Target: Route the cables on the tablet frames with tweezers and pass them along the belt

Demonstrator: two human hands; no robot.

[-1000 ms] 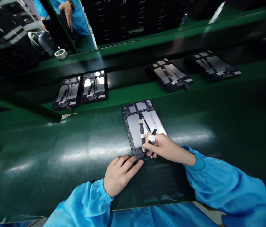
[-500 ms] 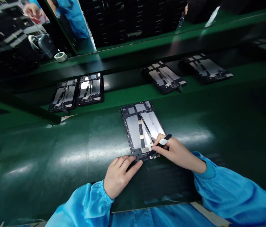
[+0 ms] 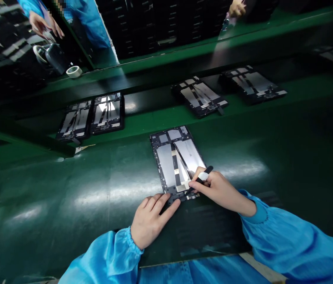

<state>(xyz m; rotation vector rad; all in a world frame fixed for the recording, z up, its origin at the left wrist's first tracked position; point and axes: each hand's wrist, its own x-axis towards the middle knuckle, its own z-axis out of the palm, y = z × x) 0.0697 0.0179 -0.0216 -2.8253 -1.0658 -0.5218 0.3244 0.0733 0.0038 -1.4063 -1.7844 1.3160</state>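
Observation:
An opened tablet (image 3: 164, 169) lies on the green bench in front of me, its silver inside, dark flat cables and small bottom board facing up. My left hand (image 3: 152, 219) rests at its lower left corner, fingers stretched out and fingertips on the frame. Black tweezers (image 3: 209, 170) with a white wrap are pinched in my right hand (image 3: 218, 189). Their tip points down at the tablet's lower edge, near the bottom board; whether it grips any part is too small to tell.
Beyond the bench, a green strip carries more opened tablets (image 3: 107, 112), (image 3: 200, 98) in dark trays. A roll of tape (image 3: 74, 71) sits on the ledge behind. A green post (image 3: 36, 138) slants in at left. A co-worker's hands (image 3: 40, 25) show at the upper left.
The tablets on the far strip have shifted slightly left. My hands and the tweezers stay almost in place. At the upper left, the co-worker's hands have moved.

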